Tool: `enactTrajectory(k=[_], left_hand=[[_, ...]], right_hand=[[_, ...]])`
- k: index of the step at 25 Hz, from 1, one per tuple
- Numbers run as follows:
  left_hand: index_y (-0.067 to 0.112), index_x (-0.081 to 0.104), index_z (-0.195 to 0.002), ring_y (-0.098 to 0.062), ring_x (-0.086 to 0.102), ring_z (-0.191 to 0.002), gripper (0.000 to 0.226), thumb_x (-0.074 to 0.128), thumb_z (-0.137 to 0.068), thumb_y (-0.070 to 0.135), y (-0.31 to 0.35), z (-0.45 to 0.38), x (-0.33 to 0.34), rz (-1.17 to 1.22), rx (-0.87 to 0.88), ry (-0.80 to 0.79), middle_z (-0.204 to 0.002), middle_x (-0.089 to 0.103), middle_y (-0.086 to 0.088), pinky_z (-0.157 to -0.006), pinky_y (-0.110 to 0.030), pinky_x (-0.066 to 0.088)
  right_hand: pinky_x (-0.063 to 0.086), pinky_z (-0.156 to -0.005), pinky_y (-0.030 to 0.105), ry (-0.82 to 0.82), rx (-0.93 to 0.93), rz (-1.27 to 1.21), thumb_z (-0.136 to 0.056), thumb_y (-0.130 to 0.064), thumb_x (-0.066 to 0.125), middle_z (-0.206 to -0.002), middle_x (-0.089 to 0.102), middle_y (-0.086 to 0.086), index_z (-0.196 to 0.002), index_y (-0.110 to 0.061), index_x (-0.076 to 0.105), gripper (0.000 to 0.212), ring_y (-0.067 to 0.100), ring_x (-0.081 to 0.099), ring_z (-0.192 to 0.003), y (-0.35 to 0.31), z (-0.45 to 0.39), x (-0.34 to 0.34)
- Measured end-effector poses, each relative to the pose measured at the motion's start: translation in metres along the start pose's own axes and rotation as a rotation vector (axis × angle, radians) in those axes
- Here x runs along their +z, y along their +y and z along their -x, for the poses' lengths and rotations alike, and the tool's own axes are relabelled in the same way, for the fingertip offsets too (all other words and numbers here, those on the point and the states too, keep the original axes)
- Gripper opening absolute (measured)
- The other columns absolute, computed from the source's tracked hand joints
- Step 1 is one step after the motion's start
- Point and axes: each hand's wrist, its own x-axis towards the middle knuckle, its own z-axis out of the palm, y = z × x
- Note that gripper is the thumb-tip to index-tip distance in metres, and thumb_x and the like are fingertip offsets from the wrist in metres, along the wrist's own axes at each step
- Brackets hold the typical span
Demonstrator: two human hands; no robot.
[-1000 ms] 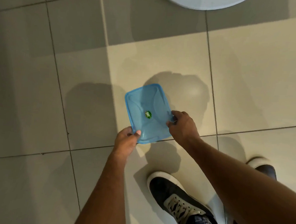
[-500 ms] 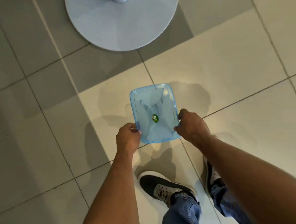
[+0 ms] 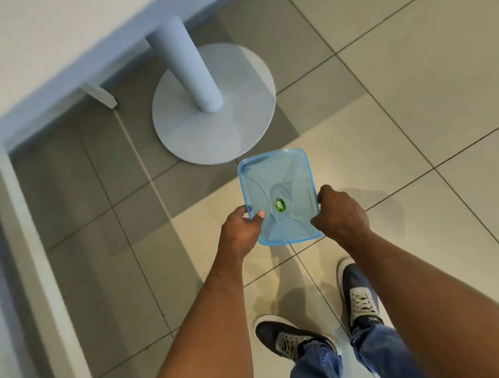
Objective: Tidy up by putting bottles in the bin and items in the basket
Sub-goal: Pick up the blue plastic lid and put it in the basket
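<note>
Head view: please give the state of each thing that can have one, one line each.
Blue container: carried above the floor, held at both sides, nothing visible inside.
Left hand: grips the container's left rim.
Right hand: grips the container's right rim.
Table: upright on its round base.

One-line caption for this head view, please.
Both hands, left hand and right hand, hold a blue container above tiled floor.

both arms outstretched, left hand (image 3: pixel 241 232) and right hand (image 3: pixel 341 213) gripping
</note>
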Motion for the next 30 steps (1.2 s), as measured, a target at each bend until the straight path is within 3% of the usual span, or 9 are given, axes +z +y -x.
enactTrajectory(k=[4, 9, 12, 17, 22, 25, 30], left_hand=[[0.026, 0.059, -0.111, -0.023, 0.071, -0.098, 0.024, 0.063, -0.093, 0.043, 0.060, 0.042, -0.030, -0.116, 0.034, 0.001, -0.103, 0.073, 0.001, -0.092, -0.047, 0.057], [0.032, 0.057, -0.084, -0.015, 0.067, -0.088, 0.027, 0.071, -0.082, 0.055, 0.147, 0.109, -0.070, -0.234, 0.086, 0.016, -0.093, 0.067, 0.011, -0.083, -0.036, 0.057], [0.029, 0.060, -0.092, -0.019, 0.065, -0.087, 0.042, 0.064, -0.079, 0.068, 0.198, 0.159, -0.094, -0.345, 0.185, 0.089, -0.094, 0.067, 0.006, -0.074, -0.033, 0.052], [0.020, 0.067, -0.093, -0.023, 0.070, -0.088, 0.050, 0.053, -0.087, 0.068, 0.267, 0.218, -0.147, -0.307, 0.257, 0.214, -0.090, 0.071, 0.003, -0.072, -0.032, 0.054], [0.023, 0.050, -0.069, -0.020, 0.065, -0.074, 0.046, 0.049, -0.090, 0.064, 0.327, 0.274, -0.219, -0.318, 0.316, 0.427, -0.075, 0.064, 0.004, -0.057, -0.029, 0.042], [0.019, 0.060, -0.072, -0.022, 0.070, -0.074, 0.044, 0.055, -0.090, 0.059, 0.349, 0.291, -0.261, -0.284, 0.335, 0.483, -0.078, 0.070, -0.001, -0.069, -0.038, 0.058], [0.011, 0.068, -0.085, -0.026, 0.071, -0.076, 0.039, 0.053, -0.097, 0.045, 0.377, 0.291, -0.336, -0.194, 0.398, 0.604, -0.085, 0.072, -0.006, -0.077, -0.044, 0.061]], right_hand=[[0.043, -0.060, 0.032, 0.018, -0.023, -0.082, -0.080, -0.018, 0.066, -0.079, 0.056, 0.000, -0.121, -0.018, 0.048, 0.045, 0.028, 0.061, -0.076, -0.005, 0.027, -0.059], [0.043, -0.066, 0.034, 0.105, -0.086, -0.238, -0.089, -0.061, 0.061, -0.093, 0.067, 0.005, -0.116, -0.016, 0.053, 0.053, 0.028, 0.062, -0.083, -0.016, 0.070, -0.129], [0.039, -0.062, 0.035, 0.256, -0.098, -0.257, -0.092, -0.069, 0.048, -0.087, 0.068, 0.009, -0.105, -0.017, 0.051, 0.054, 0.032, 0.060, -0.074, -0.032, 0.101, -0.179], [0.038, -0.057, 0.033, 0.442, -0.200, -0.341, -0.092, -0.075, 0.031, -0.074, 0.065, 0.006, -0.094, -0.025, 0.040, 0.050, 0.029, 0.054, -0.062, -0.080, 0.130, -0.265], [0.039, -0.058, 0.032, 0.547, -0.374, -0.371, -0.094, -0.074, 0.032, -0.071, 0.056, -0.002, -0.094, -0.025, 0.043, 0.050, 0.024, 0.052, -0.062, -0.141, 0.151, -0.354], [0.043, -0.060, 0.033, 0.540, -0.445, -0.385, -0.096, -0.072, 0.033, -0.074, 0.059, 0.000, -0.099, -0.023, 0.046, 0.051, 0.024, 0.056, -0.065, -0.180, 0.156, -0.389], [0.052, -0.069, 0.036, 0.426, -0.546, -0.593, -0.096, -0.060, 0.052, -0.070, 0.068, -0.003, -0.105, -0.022, 0.056, 0.039, 0.021, 0.067, -0.074, -0.254, 0.156, -0.440]])
